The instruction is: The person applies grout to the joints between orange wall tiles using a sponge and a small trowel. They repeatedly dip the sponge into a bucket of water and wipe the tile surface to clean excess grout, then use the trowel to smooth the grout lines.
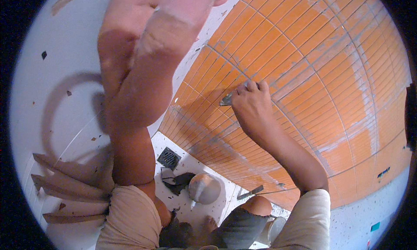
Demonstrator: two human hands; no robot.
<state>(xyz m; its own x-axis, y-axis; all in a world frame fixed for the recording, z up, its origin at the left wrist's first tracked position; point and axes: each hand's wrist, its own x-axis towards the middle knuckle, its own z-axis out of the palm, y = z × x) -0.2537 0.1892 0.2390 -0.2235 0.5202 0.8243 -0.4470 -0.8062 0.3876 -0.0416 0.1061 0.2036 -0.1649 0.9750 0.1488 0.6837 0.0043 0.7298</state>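
My right hand point(253, 103) is closed around a small flat scraper point(226, 99) smeared with grey. Its edge is at the orange tiled wall point(299, 98), over the narrow joints between the tiles. Only the scraper's end shows; the rest is hidden in my fingers. Raised close to the camera at the upper left is my left hand point(160, 37), large and partly cut off by the top edge. Most of its fingers are out of sight, so I cannot tell what it holds or touches. Grey grout streaks point(295, 78) lie across several tiles.
A speckled pale wall point(56, 89) stands on the left. On the floor are a square drain grate point(168, 158), a dark cloth point(178, 182) and a round container point(205, 189). A flat-bladed tool point(250, 192) lies by the tiled wall's foot, near my knee.
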